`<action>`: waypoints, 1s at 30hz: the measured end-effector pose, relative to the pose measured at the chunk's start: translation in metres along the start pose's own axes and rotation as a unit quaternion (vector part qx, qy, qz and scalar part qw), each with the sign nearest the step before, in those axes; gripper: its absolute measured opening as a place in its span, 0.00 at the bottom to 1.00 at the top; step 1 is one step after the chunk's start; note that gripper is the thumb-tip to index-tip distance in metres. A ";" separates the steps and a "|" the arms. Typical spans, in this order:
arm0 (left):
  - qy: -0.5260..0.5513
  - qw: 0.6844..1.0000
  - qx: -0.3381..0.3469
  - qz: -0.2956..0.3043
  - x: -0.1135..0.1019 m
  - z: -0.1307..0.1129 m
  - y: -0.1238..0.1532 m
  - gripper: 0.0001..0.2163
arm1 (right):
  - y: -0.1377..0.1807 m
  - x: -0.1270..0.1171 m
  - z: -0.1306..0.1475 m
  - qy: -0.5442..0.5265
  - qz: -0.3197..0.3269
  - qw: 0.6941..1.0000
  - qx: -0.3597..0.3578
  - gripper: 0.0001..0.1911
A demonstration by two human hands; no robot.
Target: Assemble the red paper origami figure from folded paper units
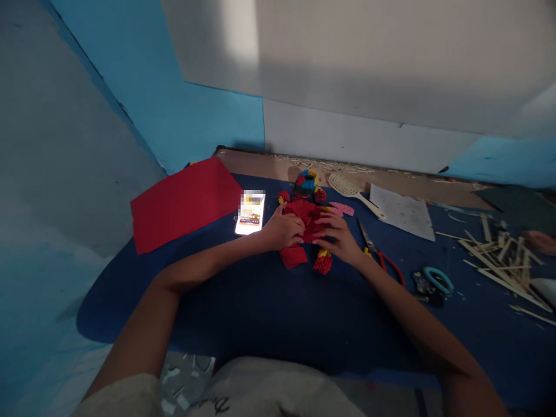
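Observation:
My left hand (284, 229) is closed at the left side of a red folded-paper piece (307, 213), its fingers curled against it. From the other side my right hand (341, 236) grips the same piece with bent fingers, which partly cover it. Just beyond stands a small ring-shaped paper piece (306, 182) in blue, yellow, red and green. A red and yellow roll of folded paper (322, 262) lies below the hands, beside a flat red paper piece (294, 256). Pink paper pieces (342, 208) are close to my right hand.
Left of the hands lie a lit phone (249, 214) and a large red sheet (185, 202). To the right are scissors or pliers with red handles (391, 269), a pale hairbrush (347, 186), a white sheet (402, 211), a teal ring (438, 280) and scattered wooden sticks (508, 260).

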State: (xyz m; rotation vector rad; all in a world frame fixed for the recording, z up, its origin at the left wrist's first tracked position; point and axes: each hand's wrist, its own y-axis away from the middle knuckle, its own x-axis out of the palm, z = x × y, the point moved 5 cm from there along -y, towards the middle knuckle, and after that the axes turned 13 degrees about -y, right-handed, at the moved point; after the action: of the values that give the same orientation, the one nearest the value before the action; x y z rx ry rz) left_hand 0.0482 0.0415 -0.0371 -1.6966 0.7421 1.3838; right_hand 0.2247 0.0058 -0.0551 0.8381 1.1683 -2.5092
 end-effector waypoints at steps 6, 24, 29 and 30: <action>-0.006 1.000 0.011 -0.017 0.005 0.001 0.001 0.05 | 0.001 0.001 -0.001 -0.004 0.003 1.000 0.009 0.07; -0.035 0.999 0.014 0.012 0.004 -0.002 0.002 0.06 | 0.000 0.002 -0.001 -0.012 0.001 1.000 0.013 0.07; -0.019 1.000 0.021 0.011 0.001 -0.003 0.002 0.06 | 0.000 0.002 -0.002 -0.011 0.003 1.000 0.025 0.08; -0.015 1.000 0.021 0.011 0.000 -0.003 0.002 0.06 | 0.000 0.002 -0.002 -0.010 0.004 1.000 0.029 0.08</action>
State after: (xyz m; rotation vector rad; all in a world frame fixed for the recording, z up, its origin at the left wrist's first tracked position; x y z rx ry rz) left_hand 0.0479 0.0381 -0.0376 -1.6369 0.7692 1.3954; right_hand 0.2242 0.0076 -0.0571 0.8288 1.0887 -2.5492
